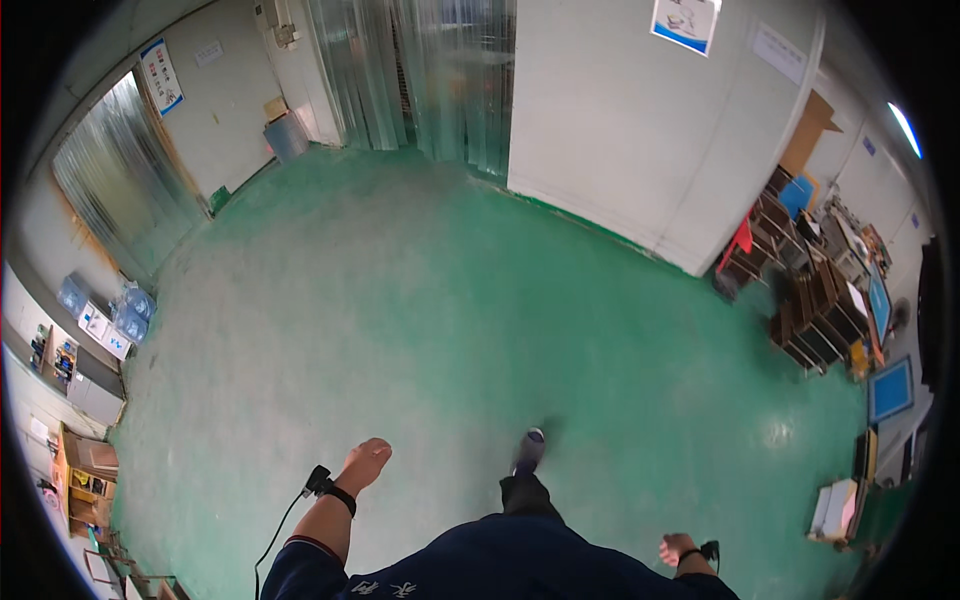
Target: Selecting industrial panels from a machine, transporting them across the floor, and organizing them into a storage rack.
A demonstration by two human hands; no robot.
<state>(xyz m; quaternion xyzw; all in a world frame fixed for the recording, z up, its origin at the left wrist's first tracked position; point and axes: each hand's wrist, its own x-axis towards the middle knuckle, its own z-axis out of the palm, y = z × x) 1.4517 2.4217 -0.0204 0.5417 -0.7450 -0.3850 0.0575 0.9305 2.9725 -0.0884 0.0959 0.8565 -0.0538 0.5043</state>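
Observation:
My left hand (pixel 369 462) is held out over the green floor (pixel 400 300), its fingers curled in loosely. No object shows in it. A black strap (pixel 341 496) with a small black device and a cable circles that wrist. Lower down at the right, my right hand (pixel 676 547) hangs beside my body with bent fingers, and nothing shows in it either. Another black wrist device (pixel 709 551) sits on that arm. Neither hand touches anything around it. One shoe (pixel 530 450) of mine is forward on the floor.
Clear strip curtains (pixel 455 90) hang in a doorway ahead, with another strip-curtain doorway (pixel 125 180) at the left. A white wall (pixel 640 130) juts out right of centre. Stacked dark racks (pixel 820 315) stand at the right; water bottles (pixel 132 312) and a grey cabinet (pixel 96 385) line the left.

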